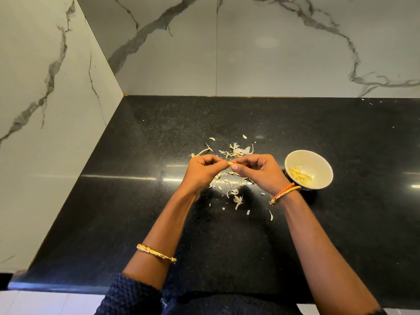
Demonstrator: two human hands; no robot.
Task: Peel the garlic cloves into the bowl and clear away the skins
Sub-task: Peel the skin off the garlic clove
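Both hands' grip pinches one garlic clove [230, 163] over the skins [236, 152]; a slip drops it there, missing bowl [317, 155].

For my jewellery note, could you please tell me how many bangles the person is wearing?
3: one gold bangle on the left forearm, and an orange bangle beside a gold one on the right wrist.

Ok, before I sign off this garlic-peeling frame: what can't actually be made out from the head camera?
- Small pale garlic clove: only its tip shows; left hand and right hand cover the rest, so how far it is peeled is unclear.
- Papery white skins on the black stone counter: some hidden under both hands.
- Yellowish peeled cloves in the cream round bowl: too small to count.
- Bowl's near edge: covered by the right wrist.
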